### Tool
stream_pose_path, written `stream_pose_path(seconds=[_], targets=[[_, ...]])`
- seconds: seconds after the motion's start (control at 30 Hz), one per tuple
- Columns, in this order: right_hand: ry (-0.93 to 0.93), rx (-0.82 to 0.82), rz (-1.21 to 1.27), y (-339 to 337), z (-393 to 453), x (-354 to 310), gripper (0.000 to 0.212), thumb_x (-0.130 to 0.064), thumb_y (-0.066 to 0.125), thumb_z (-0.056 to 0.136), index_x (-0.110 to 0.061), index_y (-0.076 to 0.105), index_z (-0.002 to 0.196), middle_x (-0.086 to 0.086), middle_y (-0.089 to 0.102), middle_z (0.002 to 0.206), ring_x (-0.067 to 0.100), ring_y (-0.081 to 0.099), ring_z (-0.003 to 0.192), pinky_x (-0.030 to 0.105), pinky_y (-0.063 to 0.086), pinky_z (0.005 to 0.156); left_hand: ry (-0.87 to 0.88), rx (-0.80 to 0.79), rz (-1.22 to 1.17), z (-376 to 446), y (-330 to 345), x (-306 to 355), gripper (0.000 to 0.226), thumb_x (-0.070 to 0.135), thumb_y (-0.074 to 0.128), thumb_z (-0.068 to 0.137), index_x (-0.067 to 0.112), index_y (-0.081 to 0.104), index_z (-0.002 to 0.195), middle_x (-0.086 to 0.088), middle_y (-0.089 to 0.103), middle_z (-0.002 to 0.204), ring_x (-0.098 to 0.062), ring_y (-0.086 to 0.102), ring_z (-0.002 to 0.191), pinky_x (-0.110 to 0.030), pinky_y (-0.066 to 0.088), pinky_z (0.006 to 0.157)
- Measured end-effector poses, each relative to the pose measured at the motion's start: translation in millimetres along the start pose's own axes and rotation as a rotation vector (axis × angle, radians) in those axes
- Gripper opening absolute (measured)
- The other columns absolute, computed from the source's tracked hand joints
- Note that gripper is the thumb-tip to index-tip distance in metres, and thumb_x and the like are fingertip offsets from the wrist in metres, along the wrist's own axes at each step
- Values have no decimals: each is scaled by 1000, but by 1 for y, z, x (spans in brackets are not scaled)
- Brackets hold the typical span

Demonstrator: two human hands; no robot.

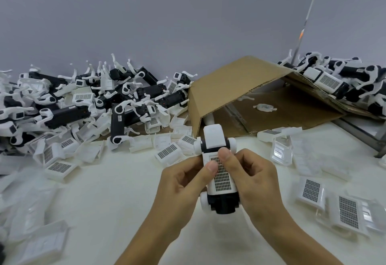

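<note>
I hold a black and white plastic device (217,139) upright above the white table (125,191). A white cover with a grey grid sticker (223,181) lies on its front. My left hand (183,179) grips the device from the left, thumb pressing on the top of the grid cover. From the right, my right hand (252,173) wraps around it, its thumb also on the cover's upper edge. Round white knobs stick out at the device's sides.
A heap of black and white devices (94,102) lies at the back left, another heap (344,76) at the back right. A tipped cardboard box (236,85) stands behind my hands. Loose grid covers (348,212) and clear trays lie scattered around.
</note>
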State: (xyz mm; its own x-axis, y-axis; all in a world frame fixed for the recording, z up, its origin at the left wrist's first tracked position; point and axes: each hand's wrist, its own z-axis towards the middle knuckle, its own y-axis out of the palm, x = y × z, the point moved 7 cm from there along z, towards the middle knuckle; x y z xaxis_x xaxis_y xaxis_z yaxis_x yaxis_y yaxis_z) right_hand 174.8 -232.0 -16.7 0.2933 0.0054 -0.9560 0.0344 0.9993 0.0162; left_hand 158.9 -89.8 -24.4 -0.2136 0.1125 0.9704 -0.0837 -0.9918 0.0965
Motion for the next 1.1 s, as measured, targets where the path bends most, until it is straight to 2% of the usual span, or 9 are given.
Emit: stream_pose_path(seconds=[0.17,0.3,0.47,0.63,0.73,0.8,0.83,0.97,1.1], targets=[[39,-160,9,12,-1,1,32,-59,60,76,-34,74,92,-12,76,90,5,73,91,16,57,67,-44,39,-65,3,-8,1,30,35,72,84,23,78,111,-5,76,113,-26,71,109,-44,59,90],[-94,-162,-47,12,-2,-9,23,-52,64,90,-35,78,98,-3,74,89,17,71,96,27,60,79,22,68,-31,5,-16,7,28,32,75,86,23,78,112,-8,76,113,-29,70,110,-49,56,94],[-19,-292,-54,25,-5,-10,19,-53,63,79,-58,73,95,-23,74,101,-1,67,102,8,51,76,-45,133,-124,5,-22,2,33,36,75,82,18,79,109,-11,76,111,-30,71,108,-56,54,96],[-31,-228,-70,26,-9,-2,27,-46,70,74,-48,74,101,-17,76,101,7,71,100,19,56,85,42,44,116,16,-36,15,35,53,70,82,24,81,99,-4,77,102,-22,71,105,-36,56,89],[73,-240,-50,25,-4,1,26,-52,78,62,-57,76,88,-16,78,93,5,74,90,21,59,83,112,486,95,34,-89,23,45,62,56,85,22,79,83,3,76,96,-17,68,104,-35,50,91],[156,-261,-51,23,-2,8,29,-52,82,52,-57,76,80,-13,79,88,8,76,83,23,60,79,151,868,310,40,-138,31,30,50,66,88,26,74,103,0,68,119,-23,54,124,-39,41,107],[184,-265,-47,22,0,12,29,-51,83,50,-55,77,79,-11,79,87,9,76,82,23,61,75,97,928,469,47,-156,31,35,40,71,89,27,68,122,-6,58,136,-26,43,135,-41,33,114],[258,-250,-14,19,7,20,33,-51,83,52,-50,79,85,-4,80,90,16,77,85,33,62,76,-92,677,414,74,-178,-13,91,22,77,89,43,20,158,4,33,161,-20,34,146,-42,31,118],[371,-276,-15,21,5,27,36,-52,76,61,-37,82,93,1,80,95,19,77,89,36,62,83,29,862,515,57,-172,-24,88,10,85,79,15,36,153,-6,50,128,-31,42,128,-33,36,97]])
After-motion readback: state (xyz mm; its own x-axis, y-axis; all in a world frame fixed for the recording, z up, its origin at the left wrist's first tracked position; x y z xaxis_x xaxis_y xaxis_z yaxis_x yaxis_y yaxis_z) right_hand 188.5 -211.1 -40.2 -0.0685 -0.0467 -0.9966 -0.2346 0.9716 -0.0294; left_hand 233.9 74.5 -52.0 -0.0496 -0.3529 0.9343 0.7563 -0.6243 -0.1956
